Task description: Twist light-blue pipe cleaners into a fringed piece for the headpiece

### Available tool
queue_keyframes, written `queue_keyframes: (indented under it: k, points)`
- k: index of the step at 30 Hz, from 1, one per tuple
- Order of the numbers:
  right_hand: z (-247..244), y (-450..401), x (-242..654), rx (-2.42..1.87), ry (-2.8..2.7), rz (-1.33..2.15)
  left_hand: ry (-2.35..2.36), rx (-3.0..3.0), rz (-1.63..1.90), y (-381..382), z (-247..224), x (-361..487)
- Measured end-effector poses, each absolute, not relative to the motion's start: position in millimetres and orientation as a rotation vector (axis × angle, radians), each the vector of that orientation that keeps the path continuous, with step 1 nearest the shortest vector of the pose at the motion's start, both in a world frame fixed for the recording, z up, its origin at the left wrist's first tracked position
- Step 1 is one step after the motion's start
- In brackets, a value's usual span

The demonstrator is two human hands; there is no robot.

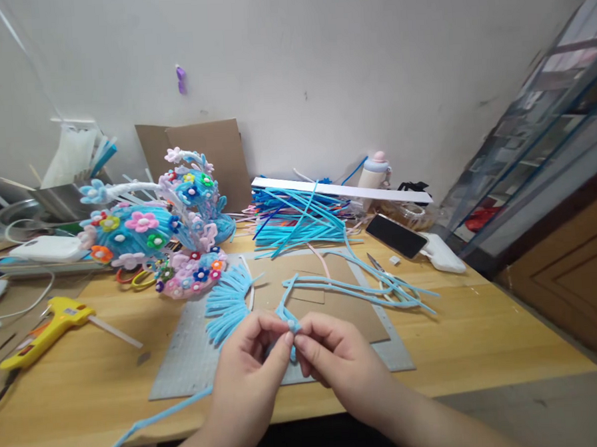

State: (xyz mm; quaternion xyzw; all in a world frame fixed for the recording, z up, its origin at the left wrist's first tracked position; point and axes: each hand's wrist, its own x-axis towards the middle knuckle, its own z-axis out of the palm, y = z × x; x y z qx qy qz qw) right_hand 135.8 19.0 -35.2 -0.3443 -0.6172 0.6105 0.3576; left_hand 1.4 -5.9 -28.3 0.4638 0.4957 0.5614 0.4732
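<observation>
Above the near edge of the cutting mat, both my hands are pinched together on a light blue pipe cleaner [285, 309]. The thumb and fingers of my left hand [253, 359] grip it from the left, and my right hand [338, 355] pinches it from the right. The held part is bent into a small shape, partly hidden by my fingertips. Just beyond my left hand lies a fan of light blue pipe cleaners [229, 306] joined along a curved white edge. Loose bent blue pipe cleaners [354, 286] rest on the cardboard [354, 322]. Another long blue stem [158, 416] extends past my left wrist.
A yellow glue gun [47, 335] lies at the left. Flower-covered pipe cleaner baskets [129, 236] stand behind the grey mat [169, 380]. Farther back are a pile of blue pipe cleaners [299, 233], a phone [396, 236], scissors [375, 265] and a bottle [374, 173].
</observation>
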Motion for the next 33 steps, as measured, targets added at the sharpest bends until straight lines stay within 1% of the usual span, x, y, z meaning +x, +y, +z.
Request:
queue_keyframes:
  k: [5,7,9,12,17,20,24,28,30,33]
  points:
    - [-31.0,20.0,139.4,-0.906,-1.889,1.056,1.196,1.037,1.304,-5.4,-26.9,1.4]
    - [-30.5,19.3,140.8,-0.905,-1.924,0.978,1.191,1.012,1.297,-5.3,-26.9,1.3]
    - [-30.5,18.4,141.3,-0.907,-1.910,0.981,1.193,0.999,1.304,-5.5,-27.0,1.6]
    - [-31.4,17.7,140.4,-0.922,-1.812,1.130,1.196,1.030,1.319,-6.5,-27.5,1.9]
    - [-34.5,21.1,137.7,-0.909,-1.434,1.689,1.203,1.242,1.306,-7.5,-29.9,1.9]
    - [-36.1,23.6,137.1,-0.856,-1.238,1.899,1.242,1.447,1.328,-7.8,-32.3,0.7]
    - [-37.7,24.7,136.9,-0.803,-1.066,2.026,1.299,1.864,1.413,-9.8,-36.5,-2.4]
    - [-37.1,23.6,137.3,-0.820,-1.033,2.038,1.238,2.361,1.521,-12.4,-44.6,-5.6]
    - [-36.1,22.7,137.9,-0.854,-1.024,2.026,1.226,2.537,1.504,-13.4,-49.9,-8.0]
    - [-35.3,21.5,139.5,-0.845,-0.991,2.042,1.219,2.732,1.375,-14.5,-56.3,-12.6]
